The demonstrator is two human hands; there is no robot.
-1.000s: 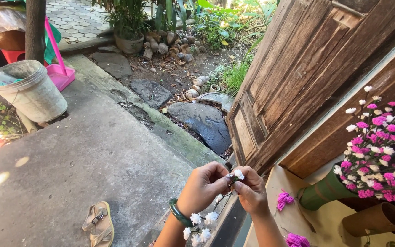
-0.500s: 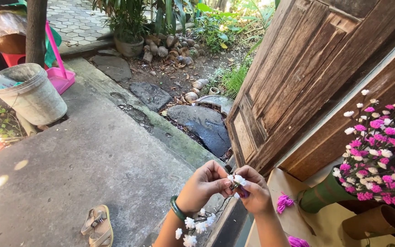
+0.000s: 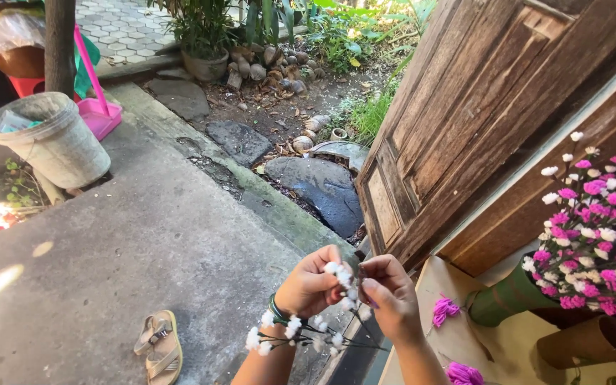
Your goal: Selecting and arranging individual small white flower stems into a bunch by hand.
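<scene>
Both hands sit slightly lower than before; left hand [image 3: 309,285] and right hand [image 3: 391,299] each pinch the white sprig [image 3: 339,279]; bouquet [image 3: 600,235] stands far right.

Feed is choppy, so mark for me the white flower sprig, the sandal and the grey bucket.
white flower sprig [image 3: 339,273], head view, on the blossoms pinched between both hands.
sandal [image 3: 160,348], head view, on its straps.
grey bucket [image 3: 62,150], head view, on its side wall.

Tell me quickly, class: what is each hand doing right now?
Left hand: closed, fingers pinching a sprig of small white flowers.
Right hand: closed, fingertips on the same sprig's thin stems.
</scene>
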